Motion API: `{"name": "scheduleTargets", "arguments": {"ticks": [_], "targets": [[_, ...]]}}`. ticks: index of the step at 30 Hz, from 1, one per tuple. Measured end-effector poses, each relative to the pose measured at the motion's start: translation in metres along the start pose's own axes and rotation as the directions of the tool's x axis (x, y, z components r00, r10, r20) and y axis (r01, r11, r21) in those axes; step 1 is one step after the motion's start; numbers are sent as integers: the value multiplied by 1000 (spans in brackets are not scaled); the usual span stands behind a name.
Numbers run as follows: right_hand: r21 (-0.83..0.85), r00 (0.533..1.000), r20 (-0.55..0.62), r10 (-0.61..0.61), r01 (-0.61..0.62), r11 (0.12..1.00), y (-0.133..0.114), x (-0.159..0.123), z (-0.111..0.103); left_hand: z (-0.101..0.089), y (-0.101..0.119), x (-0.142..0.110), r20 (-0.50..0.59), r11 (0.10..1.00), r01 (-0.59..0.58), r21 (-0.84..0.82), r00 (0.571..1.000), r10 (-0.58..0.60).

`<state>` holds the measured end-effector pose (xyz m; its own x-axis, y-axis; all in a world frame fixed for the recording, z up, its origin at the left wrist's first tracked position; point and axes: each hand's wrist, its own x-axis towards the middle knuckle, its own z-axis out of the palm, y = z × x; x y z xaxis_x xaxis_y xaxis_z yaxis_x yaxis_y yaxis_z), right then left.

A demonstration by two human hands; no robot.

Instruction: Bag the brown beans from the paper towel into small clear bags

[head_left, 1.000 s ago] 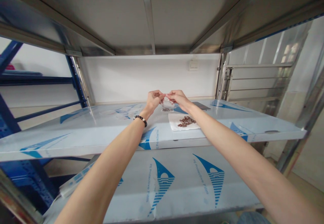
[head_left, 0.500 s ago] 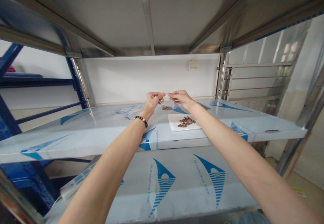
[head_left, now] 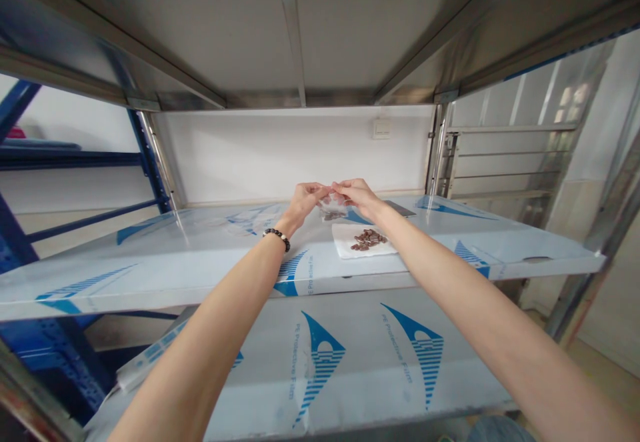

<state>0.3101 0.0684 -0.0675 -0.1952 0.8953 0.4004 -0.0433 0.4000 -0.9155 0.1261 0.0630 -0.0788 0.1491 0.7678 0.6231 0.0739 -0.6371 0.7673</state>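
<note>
L hand (head_left: 309,202) & R hand (head_left: 356,194) both grip top of small clear bag (head_left: 325,210) btwn thumb & fingers, tips close tog. Bag's over shelf (head_left: 200,255) w/ dark bits (head_left: 334,216) at its bottom; can't tell if it touches. Brown pieces (head_left: 369,239) lie piled on white paper (head_left: 345,250), nearer shelf's front edge.

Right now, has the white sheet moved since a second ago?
No, the white sheet lies at the same spot along the front edge of the shelf.
</note>
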Motion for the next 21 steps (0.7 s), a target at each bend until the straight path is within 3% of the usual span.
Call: {"name": "scheduleTargets", "arguments": {"ticks": [6,15,21], "targets": [[21,993,114,-29,26,999,0,-3,6,-5,1,0,-35,998,-66,15,997,67],[29,999,-35,-15,16,999,-3,4,-6,-3,-2,0,-133,1000,-24,-13,991,22],[-19,998,-37,-45,45,999,3,6,-6,-6,-3,-2,-115,998,-23,-51,993,17]]}}
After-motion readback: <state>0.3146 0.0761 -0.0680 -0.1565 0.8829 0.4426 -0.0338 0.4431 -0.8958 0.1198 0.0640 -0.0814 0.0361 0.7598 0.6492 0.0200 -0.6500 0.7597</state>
